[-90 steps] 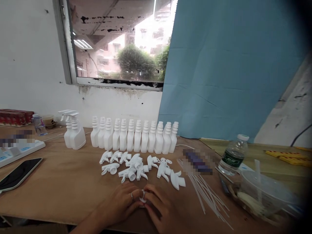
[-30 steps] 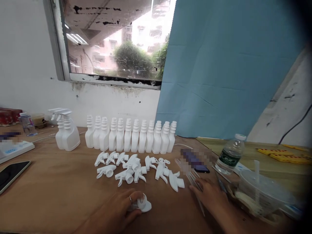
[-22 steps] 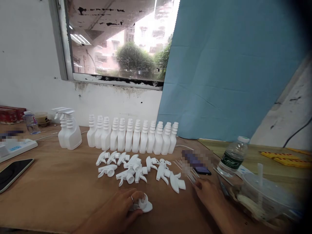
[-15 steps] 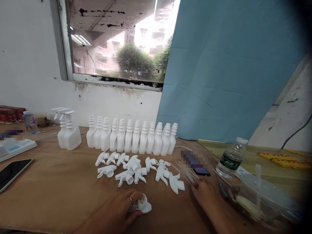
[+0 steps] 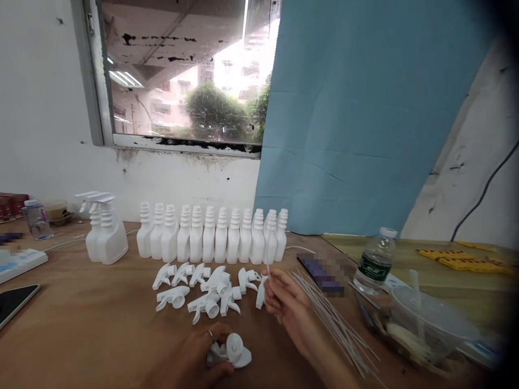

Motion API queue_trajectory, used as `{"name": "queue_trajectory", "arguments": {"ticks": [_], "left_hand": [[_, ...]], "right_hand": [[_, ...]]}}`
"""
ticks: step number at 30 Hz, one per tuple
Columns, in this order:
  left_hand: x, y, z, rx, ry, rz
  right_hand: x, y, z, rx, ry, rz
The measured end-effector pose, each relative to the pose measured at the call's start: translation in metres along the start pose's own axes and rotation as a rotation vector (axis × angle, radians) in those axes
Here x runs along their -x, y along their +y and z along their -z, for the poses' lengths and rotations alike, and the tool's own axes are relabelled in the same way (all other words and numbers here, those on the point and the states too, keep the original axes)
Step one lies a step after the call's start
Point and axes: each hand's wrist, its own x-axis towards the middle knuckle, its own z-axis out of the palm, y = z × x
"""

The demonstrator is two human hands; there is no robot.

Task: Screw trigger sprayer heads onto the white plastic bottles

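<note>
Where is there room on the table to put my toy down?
The widest bare wood lies between the black phone and the pile of spray heads, in front of the spray bottle. It is crowded from the left hand and right hand across the thin tubes to the plastic cup.

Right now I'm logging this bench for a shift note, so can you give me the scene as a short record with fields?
Left hand: holds a white plastic trigger sprayer head down on the brown wooden table.
Right hand: raised, fingers pinching a thin white plastic dip tube.
Loose parts: pile of white trigger heads; spread of thin white tubes.
Back row: white ribbed-neck plastic bottles, uncapped; two capped spray bottles at its left.
Right side: clear water bottle.
</note>
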Motion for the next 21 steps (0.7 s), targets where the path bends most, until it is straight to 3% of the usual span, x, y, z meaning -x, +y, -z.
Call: {"name": "queue_trajectory", "arguments": {"ticks": [3, 7, 21], "left_hand": [[0.0, 0.0, -0.001, 0.007, 0.02, -0.039], [0.001, 0.006, 0.001, 0.009, 0.031, -0.057], [0.001, 0.003, 0.001, -0.008, 0.033, -0.122]], "right_hand": [[-0.001, 0.007, -0.035, -0.229, -0.119, -0.046], [0.0, 0.018, -0.059, -0.356, -0.139, -0.085], [0.004, 0.053, -0.061, -0.439, -0.201, -0.13]]}}
